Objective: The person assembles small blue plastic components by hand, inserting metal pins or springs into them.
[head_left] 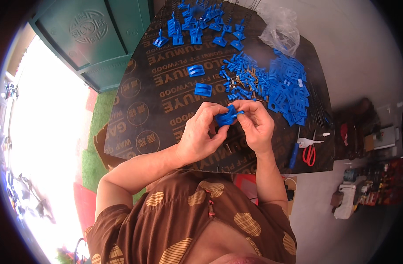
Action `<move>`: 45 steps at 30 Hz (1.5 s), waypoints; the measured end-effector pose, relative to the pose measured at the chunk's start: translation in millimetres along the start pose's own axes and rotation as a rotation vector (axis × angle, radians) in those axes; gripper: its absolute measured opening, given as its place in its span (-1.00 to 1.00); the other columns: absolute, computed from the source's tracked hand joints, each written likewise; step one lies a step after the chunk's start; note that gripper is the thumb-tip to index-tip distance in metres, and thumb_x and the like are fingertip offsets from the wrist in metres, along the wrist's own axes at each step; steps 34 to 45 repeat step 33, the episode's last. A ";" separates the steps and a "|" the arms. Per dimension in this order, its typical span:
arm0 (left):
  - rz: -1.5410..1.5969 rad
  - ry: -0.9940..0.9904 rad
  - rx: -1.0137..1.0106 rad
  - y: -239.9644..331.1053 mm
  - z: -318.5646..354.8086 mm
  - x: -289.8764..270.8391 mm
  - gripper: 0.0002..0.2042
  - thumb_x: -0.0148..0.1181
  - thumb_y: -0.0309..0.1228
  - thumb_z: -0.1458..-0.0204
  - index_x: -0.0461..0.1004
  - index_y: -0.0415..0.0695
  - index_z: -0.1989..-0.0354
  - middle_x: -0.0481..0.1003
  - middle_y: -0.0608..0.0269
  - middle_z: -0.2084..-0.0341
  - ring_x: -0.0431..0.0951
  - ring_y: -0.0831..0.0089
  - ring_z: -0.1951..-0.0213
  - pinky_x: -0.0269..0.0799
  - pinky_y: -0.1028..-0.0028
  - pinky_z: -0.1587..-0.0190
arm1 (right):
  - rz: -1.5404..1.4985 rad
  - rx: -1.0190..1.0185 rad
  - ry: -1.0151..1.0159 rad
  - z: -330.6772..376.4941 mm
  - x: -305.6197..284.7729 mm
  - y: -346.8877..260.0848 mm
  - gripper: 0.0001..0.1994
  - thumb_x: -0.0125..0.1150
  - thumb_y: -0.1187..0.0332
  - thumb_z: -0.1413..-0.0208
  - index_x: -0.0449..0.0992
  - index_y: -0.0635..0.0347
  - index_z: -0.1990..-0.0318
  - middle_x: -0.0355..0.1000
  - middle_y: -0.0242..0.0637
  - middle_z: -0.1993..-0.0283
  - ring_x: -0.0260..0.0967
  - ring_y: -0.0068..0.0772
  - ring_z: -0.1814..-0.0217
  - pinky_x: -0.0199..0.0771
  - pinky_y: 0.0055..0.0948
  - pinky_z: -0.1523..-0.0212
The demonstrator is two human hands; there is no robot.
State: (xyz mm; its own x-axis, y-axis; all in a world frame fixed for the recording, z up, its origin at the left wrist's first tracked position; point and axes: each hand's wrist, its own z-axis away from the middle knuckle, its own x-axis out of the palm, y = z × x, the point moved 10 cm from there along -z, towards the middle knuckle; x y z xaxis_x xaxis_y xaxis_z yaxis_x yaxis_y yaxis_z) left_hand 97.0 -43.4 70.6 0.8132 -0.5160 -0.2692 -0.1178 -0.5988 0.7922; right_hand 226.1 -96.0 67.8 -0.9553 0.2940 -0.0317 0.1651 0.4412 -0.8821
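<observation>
My left hand point(203, 130) grips a blue plastic bracket point(225, 118) with a raised curved middle, held above the near part of the table. Against the bracket's right side, my right hand point(257, 125) pinches a small blue plastic peg point(240, 113) between thumb and fingers. Whether the peg sits inside the bracket or only touches it, I cannot tell. Two similar blue brackets, one point(203, 89) close beyond my hands and another point(195, 70) farther off, lie on the table. Beyond my right hand is a heap of blue plugs point(243, 72) mixed with brass-coloured screws.
Flat blue plates point(289, 94) are piled on the right of the dark plywood table point(144, 97). Blue pieces with dark stems point(195, 33) stand at the far end beside a clear plastic bag point(280, 28). Near right lie red-handled scissors point(309, 155), a blue-handled screwdriver point(293, 155) and a white-nozzled tube point(308, 142).
</observation>
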 end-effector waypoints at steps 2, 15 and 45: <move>0.013 0.004 0.000 0.7 -0.7 -0.1 -0.56 0.28 -0.68 0.17 0.35 -0.20 0.06 0.42 0.16 0.24 0.50 0.50 0.44 0.44 0.56 0.48 | 0.001 -0.004 0.000 0.2 -1.1 1.6 -0.87 0.09 0.60 -0.16 0.37 0.35 0.15 0.44 -0.09 0.06 0.44 -0.48 0.11 0.51 -0.50 0.11; 0.046 -0.001 -0.034 -1.6 -2.6 0.5 -0.63 0.26 -0.66 0.12 0.35 -0.23 0.10 0.40 0.14 0.26 0.50 0.48 0.53 0.43 0.53 0.54 | 0.030 0.046 0.017 -2.0 -2.1 3.7 -0.88 0.10 0.60 -0.16 0.38 0.35 0.16 0.46 -0.13 0.09 0.45 -0.53 0.17 0.52 -0.55 0.19; 0.030 0.026 -0.057 -6.5 -4.2 0.4 -0.65 0.25 -0.68 0.13 0.38 -0.19 0.13 0.43 0.21 0.28 0.50 0.52 0.51 0.41 0.57 0.57 | 0.328 0.053 0.037 3.7 -7.8 12.4 -0.82 0.18 0.55 -0.12 0.43 0.29 0.11 0.49 -0.13 0.06 0.49 -0.43 0.28 0.51 -0.53 0.24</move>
